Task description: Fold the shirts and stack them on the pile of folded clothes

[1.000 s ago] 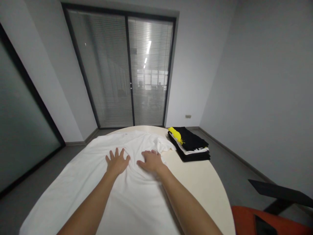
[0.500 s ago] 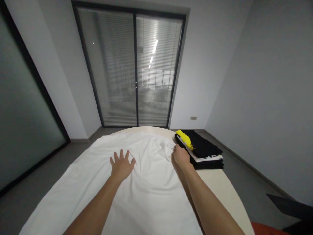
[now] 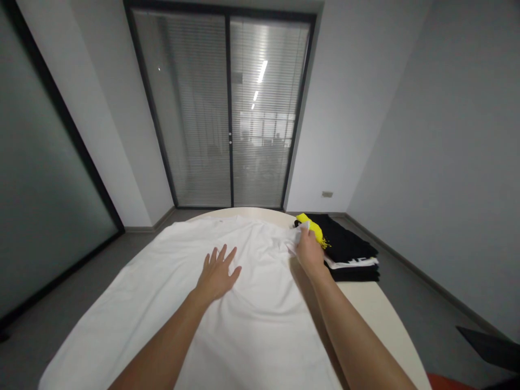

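Observation:
A white T-shirt point(image 3: 252, 309) lies spread over the round table, with creases in its upper right part. Fingers spread, my left hand point(image 3: 217, 276) rests flat on the middle of the cloth. My right hand point(image 3: 311, 252) pinches the shirt's right edge, apparently the sleeve, and a small white tip of fabric pokes up above the fingers. Just behind and right of that hand sits a stack of folded clothes point(image 3: 351, 241), mostly black, with a white layer and a yellow print on top.
Pale tabletop point(image 3: 365, 309) shows along the right side. An orange-red item point(image 3: 447, 382) and a dark object point(image 3: 487, 346) are at the lower right, beyond the table edge. Glass panels with blinds point(image 3: 195, 119) stand past the far edge, and walls flank both sides.
My right hand has drawn the pinched shirt edge up and slightly right, partly in front of the stack. My left hand has slid a little right over the cloth.

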A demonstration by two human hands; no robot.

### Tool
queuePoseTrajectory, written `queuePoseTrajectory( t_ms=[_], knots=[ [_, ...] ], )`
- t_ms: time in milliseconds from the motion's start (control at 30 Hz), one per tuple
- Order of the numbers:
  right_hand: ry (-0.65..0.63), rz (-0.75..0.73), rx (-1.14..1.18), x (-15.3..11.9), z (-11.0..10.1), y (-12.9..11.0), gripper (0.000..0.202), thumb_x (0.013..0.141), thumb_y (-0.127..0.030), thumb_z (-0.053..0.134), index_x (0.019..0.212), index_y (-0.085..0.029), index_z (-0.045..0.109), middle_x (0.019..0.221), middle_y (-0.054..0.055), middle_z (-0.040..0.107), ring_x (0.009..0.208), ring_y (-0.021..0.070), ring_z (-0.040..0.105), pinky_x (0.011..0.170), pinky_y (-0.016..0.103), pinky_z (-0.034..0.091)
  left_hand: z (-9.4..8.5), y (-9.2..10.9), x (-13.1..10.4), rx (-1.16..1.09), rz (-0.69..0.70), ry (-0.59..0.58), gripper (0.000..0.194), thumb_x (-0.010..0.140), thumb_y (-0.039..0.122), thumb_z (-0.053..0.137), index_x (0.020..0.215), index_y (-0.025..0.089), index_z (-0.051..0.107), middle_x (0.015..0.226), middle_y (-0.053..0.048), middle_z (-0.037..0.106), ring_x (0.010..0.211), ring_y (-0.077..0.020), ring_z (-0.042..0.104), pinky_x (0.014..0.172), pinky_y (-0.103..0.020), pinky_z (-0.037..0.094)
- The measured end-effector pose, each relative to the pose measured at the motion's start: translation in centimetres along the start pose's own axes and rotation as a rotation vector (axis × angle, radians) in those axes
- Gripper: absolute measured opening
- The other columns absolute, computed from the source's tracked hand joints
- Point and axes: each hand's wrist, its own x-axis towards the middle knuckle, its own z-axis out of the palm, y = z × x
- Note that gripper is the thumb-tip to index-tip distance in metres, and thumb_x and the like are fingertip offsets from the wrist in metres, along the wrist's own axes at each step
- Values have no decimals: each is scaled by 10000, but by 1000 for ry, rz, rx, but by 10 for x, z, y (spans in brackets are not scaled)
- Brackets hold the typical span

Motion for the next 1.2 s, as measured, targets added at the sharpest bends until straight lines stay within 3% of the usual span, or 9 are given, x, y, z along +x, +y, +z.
queuePoseTrajectory(
  t_ms=[133,200,333,467,633,733,867,1067,1200],
  knots=[
    [112,-143,-75,-5,-16,-11,456,927,-106,385,1344,-159,561,1510,185,382,1224,325,499,971,427,447,2,1,-1,-16,18,-55,672,974,596,356,1566,283,301,1654,-100,202,1499,-402,200,1181,-564,196],
    [106,-239,-47,-10,-16,-22,433,943,-147,394,1335,-166,576,1512,156,400,1280,325,432,1058,437,378,2,1,-1,-23,-19,-26,669,998,550,309,1575,214,277,1654,-126,186,1501,-377,213,1189,-540,201],
    [-148,-246,35,-27,8,-39,474,971,-388,440,1376,-164,538,1383,166,534,1204,314,512,1015,425,402,5,-1,1,-7,-151,35,674,1019,486,247,1561,85,270,1613,-171,292,1490,-345,264,1196,-533,199],
    [-317,-216,-5,-37,34,-35,734,918,-602,461,1535,-219,351,1583,159,337,1425,404,300,1103,539,266,8,-9,4,26,-201,19,732,1002,559,242,1553,81,302,1610,-170,297,1495,-377,232,1194,-551,192],
    [-404,-108,-81,-35,36,-27,927,838,-801,367,1578,-253,264,1660,149,148,1486,445,120,1110,649,131,7,-17,5,54,-211,-46,741,981,604,257,1555,140,331,1636,-145,235,1510,-382,175,1201,-559,161],
    [-400,-67,-130,-33,36,-29,983,809,-839,345,1583,-239,259,1657,170,138,1462,486,152,1099,680,93,5,-13,1,67,-184,-74,740,962,650,285,1562,219,328,1646,-133,206,1510,-409,140,1194,-587,135],
    [-451,-72,-114,-30,41,-27,1010,795,-878,280,1595,-265,214,1671,139,91,1489,483,19,1101,705,14,3,-5,-4,70,-128,-72,715,948,656,330,1556,280,333,1644,-133,212,1501,-442,129,1183,-598,141],
    [-456,-62,-61,-27,47,-20,1082,770,-906,279,1609,-234,144,1675,130,53,1495,475,-29,1096,738,-23,1,-1,-8,54,-123,-53,711,947,641,357,1541,251,369,1635,-145,238,1494,-455,154,1161,-635,161],
    [-386,-108,-20,-30,51,-19,1022,846,-839,246,1612,-177,103,1671,140,78,1502,458,-20,1131,693,-34,-4,9,-10,23,-43,-5,631,974,501,394,1512,174,412,1602,-152,332,1483,-383,263,1187,-561,195]
  ],
)
